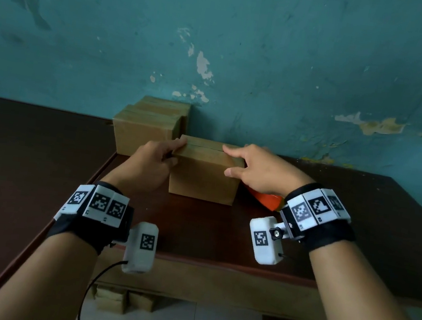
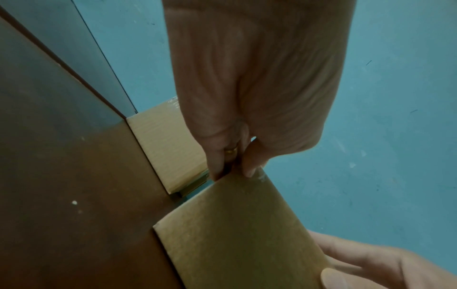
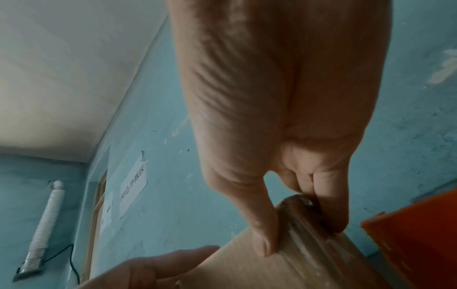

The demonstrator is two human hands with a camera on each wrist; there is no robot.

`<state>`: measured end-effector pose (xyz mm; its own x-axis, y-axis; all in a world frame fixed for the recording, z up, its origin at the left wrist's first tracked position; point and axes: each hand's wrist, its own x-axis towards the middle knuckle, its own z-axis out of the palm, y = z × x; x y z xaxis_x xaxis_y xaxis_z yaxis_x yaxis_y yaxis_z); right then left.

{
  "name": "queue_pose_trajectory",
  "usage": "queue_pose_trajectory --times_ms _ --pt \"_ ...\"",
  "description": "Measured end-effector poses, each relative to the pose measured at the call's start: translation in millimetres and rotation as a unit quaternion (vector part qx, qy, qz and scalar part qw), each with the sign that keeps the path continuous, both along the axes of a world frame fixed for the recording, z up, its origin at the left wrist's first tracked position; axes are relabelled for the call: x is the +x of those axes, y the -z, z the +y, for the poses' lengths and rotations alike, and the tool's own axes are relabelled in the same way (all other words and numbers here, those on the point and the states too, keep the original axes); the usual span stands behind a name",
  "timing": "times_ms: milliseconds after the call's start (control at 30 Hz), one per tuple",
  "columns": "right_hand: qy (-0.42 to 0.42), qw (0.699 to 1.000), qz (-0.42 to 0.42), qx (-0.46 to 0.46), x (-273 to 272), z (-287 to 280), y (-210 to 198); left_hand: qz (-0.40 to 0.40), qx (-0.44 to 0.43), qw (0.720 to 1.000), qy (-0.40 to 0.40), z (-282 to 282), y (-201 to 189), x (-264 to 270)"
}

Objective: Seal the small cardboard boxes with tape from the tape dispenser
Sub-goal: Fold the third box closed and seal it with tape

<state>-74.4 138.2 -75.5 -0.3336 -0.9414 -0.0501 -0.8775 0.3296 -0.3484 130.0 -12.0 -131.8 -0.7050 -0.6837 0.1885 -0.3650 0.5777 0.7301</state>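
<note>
A small cardboard box (image 1: 204,175) is sitting on the dark brown table (image 1: 29,162), near its front edge, and both hands are holding it. The left hand (image 1: 150,162) is gripping the box's left end, with its fingers (image 1: 178,143) lying over the top edge and its thumb pressing against the side facing the person. The right hand (image 1: 256,171) is gripping the right end in the same way, with its fingers reaching across the top and the thumb (image 1: 232,173) lying against the near face; in the right wrist view, clear tape (image 3: 300,230) is showing on the box's top under those fingers. An orange tape dispenser (image 1: 266,200) is lying on the table just right of the box, partly hidden under the right wrist. Two more cardboard boxes (image 1: 147,127) are standing behind and to the left, against the peeling teal wall (image 1: 246,43). Below the table's front edge, further boxes (image 1: 119,299) are sitting on the floor.
</note>
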Motion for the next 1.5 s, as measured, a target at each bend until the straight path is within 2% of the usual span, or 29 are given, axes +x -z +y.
queue_pose_trajectory --times_ms 200,467,767,967,1500 --pt "-0.016 1.000 0.010 0.015 8.9 7.4 -5.3 0.005 -0.039 0.999 0.013 -4.1 6.1 1.4" --pt "-0.021 0.999 0.030 0.017 11.0 7.9 1.1 0.005 -0.051 0.999 0.011 -3.7 5.9 4.4" --pt "-0.030 0.999 0.041 0.010 22.1 6.1 5.3 0.011 -0.023 0.999 -0.028 5.9 -5.3 14.0" --pt "-0.050 0.998 0.040 0.000 38.1 0.3 4.0 0.023 -0.054 0.994 -0.097 5.7 -7.9 23.0" --pt "-0.091 0.995 0.027 -0.018 92.3 -48.1 13.9 0.078 -0.006 0.972 -0.221 -11.7 -12.5 71.8"
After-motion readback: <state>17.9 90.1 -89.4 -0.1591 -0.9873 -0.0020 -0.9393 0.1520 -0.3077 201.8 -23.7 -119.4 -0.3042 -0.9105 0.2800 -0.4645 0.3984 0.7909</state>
